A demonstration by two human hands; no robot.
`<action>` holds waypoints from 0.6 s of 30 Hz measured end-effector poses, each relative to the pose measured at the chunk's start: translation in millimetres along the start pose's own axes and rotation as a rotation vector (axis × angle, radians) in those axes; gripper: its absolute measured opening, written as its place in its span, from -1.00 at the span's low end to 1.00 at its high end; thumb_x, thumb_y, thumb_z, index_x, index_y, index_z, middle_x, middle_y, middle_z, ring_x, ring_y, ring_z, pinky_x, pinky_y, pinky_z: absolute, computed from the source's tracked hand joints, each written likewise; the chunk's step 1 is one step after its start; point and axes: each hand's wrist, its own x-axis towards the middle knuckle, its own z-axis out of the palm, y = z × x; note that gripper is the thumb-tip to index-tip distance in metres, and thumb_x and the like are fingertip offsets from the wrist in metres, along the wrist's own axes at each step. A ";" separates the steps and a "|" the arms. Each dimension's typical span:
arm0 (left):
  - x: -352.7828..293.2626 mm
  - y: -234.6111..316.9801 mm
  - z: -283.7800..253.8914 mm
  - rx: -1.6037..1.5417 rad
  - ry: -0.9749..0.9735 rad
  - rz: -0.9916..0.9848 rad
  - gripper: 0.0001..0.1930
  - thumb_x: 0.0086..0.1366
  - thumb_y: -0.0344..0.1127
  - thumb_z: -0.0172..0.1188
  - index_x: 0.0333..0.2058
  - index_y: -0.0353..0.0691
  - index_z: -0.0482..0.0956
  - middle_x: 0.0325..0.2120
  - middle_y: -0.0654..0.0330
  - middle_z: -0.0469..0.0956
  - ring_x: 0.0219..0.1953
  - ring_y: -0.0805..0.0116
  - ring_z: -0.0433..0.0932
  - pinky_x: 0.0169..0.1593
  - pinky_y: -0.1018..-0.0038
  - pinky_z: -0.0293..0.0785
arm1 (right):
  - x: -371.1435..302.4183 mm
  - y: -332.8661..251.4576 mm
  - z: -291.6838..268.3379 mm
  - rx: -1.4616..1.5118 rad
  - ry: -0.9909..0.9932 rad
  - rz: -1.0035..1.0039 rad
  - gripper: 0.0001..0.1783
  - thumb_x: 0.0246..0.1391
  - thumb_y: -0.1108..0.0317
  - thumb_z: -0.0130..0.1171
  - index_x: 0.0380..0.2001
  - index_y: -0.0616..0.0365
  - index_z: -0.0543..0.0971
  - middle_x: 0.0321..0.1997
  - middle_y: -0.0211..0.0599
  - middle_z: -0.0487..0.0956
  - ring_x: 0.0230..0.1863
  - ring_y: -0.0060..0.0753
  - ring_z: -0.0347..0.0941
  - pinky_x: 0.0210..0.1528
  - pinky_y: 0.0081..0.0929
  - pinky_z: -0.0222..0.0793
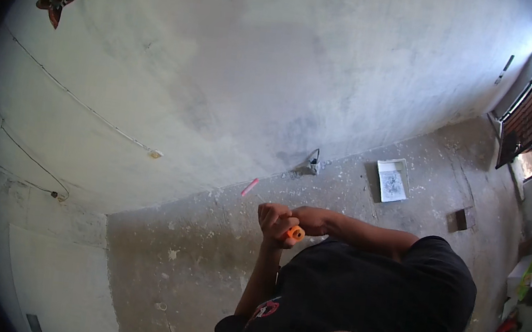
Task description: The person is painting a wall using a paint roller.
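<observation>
Close together in front of my dark shirt are both my hands. My left hand [274,222] is closed round an orange handle [296,234], whose rounded end with a dark hole points toward me. Right beside it, my right hand [310,219] is bent inward and curled. Its fingers are mostly hidden, and what they grip cannot be made out. Beyond my hands, near the foot of the wall, a pink cylinder [250,187] shows. Whether it joins the orange handle cannot be told.
A pale patchy wall [251,66] rises ahead. On the paint-spotted floor [201,270] are a white paint tray [379,179] and a small grey container [314,165]. A cable [88,110] runs to a socket [156,154]. At the far right stands a barred opening [527,117].
</observation>
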 end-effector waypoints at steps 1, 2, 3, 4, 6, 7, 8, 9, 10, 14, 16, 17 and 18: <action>-0.5 -0.7 -1.8 -0.004 -0.059 0.002 -0.33 0.23 0.40 -0.23 -0.54 -0.08 0.57 -0.38 0.23 0.47 -0.33 0.27 0.44 -0.22 0.30 0.28 | -1.6 0.5 -6.0 -0.214 0.047 -0.072 -0.72 0.09 0.46 0.07 -0.11 0.30 0.50 -0.13 -0.16 0.53 -0.10 -0.34 0.45 -0.03 -0.42 0.39; -1.8 -1.0 -2.1 0.007 -0.056 -0.007 -0.33 0.23 0.40 -0.23 -0.54 -0.08 0.57 -0.38 0.23 0.47 -0.33 0.27 0.44 -0.22 0.30 0.28 | -9.2 -14.7 1.7 -0.214 0.035 -0.065 -0.72 0.09 0.46 0.07 -0.11 0.30 0.50 -0.13 -0.16 0.53 -0.10 -0.34 0.45 -0.03 -0.42 0.39; -3.4 1.3 0.3 -0.001 -0.011 -0.043 -0.31 0.24 0.41 -0.26 -0.50 -0.11 0.55 -0.37 0.18 0.47 -0.32 0.23 0.44 -0.21 0.28 0.31 | -20.8 -28.6 11.5 -0.373 0.093 -0.117 -0.74 0.12 0.43 0.07 -0.13 0.32 0.50 -0.13 -0.18 0.52 -0.09 -0.35 0.45 -0.03 -0.40 0.39; -1.3 1.6 7.5 -0.023 0.035 -0.069 -0.29 0.25 0.42 -0.30 -0.46 -0.14 0.53 -0.35 0.13 0.47 -0.30 0.19 0.44 -0.20 0.27 0.35 | -33.7 -43.4 17.8 -0.535 0.166 -0.177 -0.74 0.14 0.41 0.07 -0.15 0.34 0.50 -0.13 -0.21 0.52 -0.09 -0.35 0.45 -0.02 -0.39 0.38; -15.1 -5.7 10.9 -0.077 0.082 -0.109 -0.34 0.22 0.39 -0.20 -0.26 -0.14 0.52 -0.27 0.12 0.48 -0.22 0.16 0.45 -0.14 0.24 0.33 | -43.5 -52.5 21.5 -0.177 0.240 -0.088 -0.69 0.16 0.39 0.08 -0.09 0.37 0.44 -0.15 -0.20 0.51 -0.16 -0.31 0.51 -0.12 -0.36 0.47; -18.2 -7.9 9.3 -0.087 0.100 -0.170 -0.33 0.24 0.37 -0.20 -0.25 -0.19 0.50 -0.28 0.08 0.47 -0.21 0.13 0.45 -0.12 0.22 0.34 | -50.1 -56.0 25.0 -0.081 0.311 -0.070 -0.65 0.16 0.38 0.09 -0.05 0.37 0.39 -0.15 -0.19 0.51 -0.20 -0.28 0.54 -0.21 -0.36 0.50; -21.1 -11.1 7.7 -0.096 0.119 -0.231 -0.33 0.26 0.35 -0.20 -0.24 -0.23 0.48 -0.28 0.03 0.46 -0.20 0.11 0.45 -0.11 0.20 0.35 | -54.4 -57.0 25.0 0.015 0.381 -0.052 -0.61 0.17 0.37 0.09 -0.01 0.38 0.35 -0.14 -0.17 0.50 -0.25 -0.25 0.57 -0.29 -0.35 0.54; -23.6 -16.3 4.7 -0.053 0.122 -0.229 -0.37 0.32 0.29 -0.29 -0.23 -0.23 0.43 -0.27 0.01 0.45 -0.25 0.13 0.44 -0.20 0.28 0.37 | -55.5 -53.5 19.5 0.015 0.380 -0.047 -0.61 0.17 0.37 0.09 -0.01 0.38 0.35 -0.14 -0.17 0.50 -0.25 -0.25 0.57 -0.29 -0.35 0.54; -25.4 -20.9 5.8 -0.062 0.122 -0.228 -0.37 0.32 0.29 -0.29 -0.23 -0.23 0.43 -0.27 0.01 0.45 -0.25 0.13 0.44 -0.20 0.28 0.37 | -59.1 -48.3 8.6 -0.055 0.518 -0.117 -0.60 0.16 0.38 0.10 0.01 0.36 0.33 -0.16 -0.17 0.51 -0.28 -0.26 0.57 -0.30 -0.35 0.54; -45.9 -30.3 -7.8 -0.149 0.041 -0.447 -0.36 0.32 0.29 -0.24 -0.21 -0.28 0.43 -0.25 0.00 0.42 -0.27 0.17 0.42 -0.18 0.31 0.37 | -67.6 -30.1 -28.5 -0.490 0.975 -0.341 -0.55 0.13 0.39 0.12 0.04 0.32 0.29 -0.18 -0.05 0.52 -0.30 -0.11 0.56 -0.29 -0.26 0.50; -53.6 -34.1 -9.8 -0.194 0.035 -0.575 -0.36 0.32 0.30 -0.23 -0.21 -0.26 0.43 -0.22 0.04 0.41 -0.32 0.27 0.38 -0.23 0.38 0.36 | -70.6 -35.6 -36.7 -0.790 1.160 -0.435 -0.54 0.11 0.38 0.15 0.04 0.30 0.30 -0.17 0.05 0.51 -0.27 0.03 0.56 -0.27 -0.19 0.47; -59.8 -36.6 -10.2 -0.194 0.037 -0.577 -0.36 0.32 0.30 -0.23 -0.21 -0.26 0.43 -0.22 0.04 0.41 -0.32 0.27 0.38 -0.23 0.38 0.36 | -74.2 -47.3 -34.5 -0.847 1.305 -0.480 -0.52 0.10 0.40 0.15 0.07 0.27 0.29 -0.18 0.06 0.50 -0.25 0.09 0.53 -0.24 -0.16 0.44; -66.1 -39.6 -10.2 -0.207 0.037 -0.608 -0.37 0.33 0.30 -0.22 -0.20 -0.26 0.43 -0.22 0.05 0.41 -0.34 0.29 0.37 -0.24 0.40 0.35 | -75.0 -57.5 -36.0 -0.902 1.450 -0.526 -0.50 0.10 0.42 0.14 0.11 0.24 0.29 -0.18 0.07 0.50 -0.23 0.15 0.51 -0.20 -0.12 0.41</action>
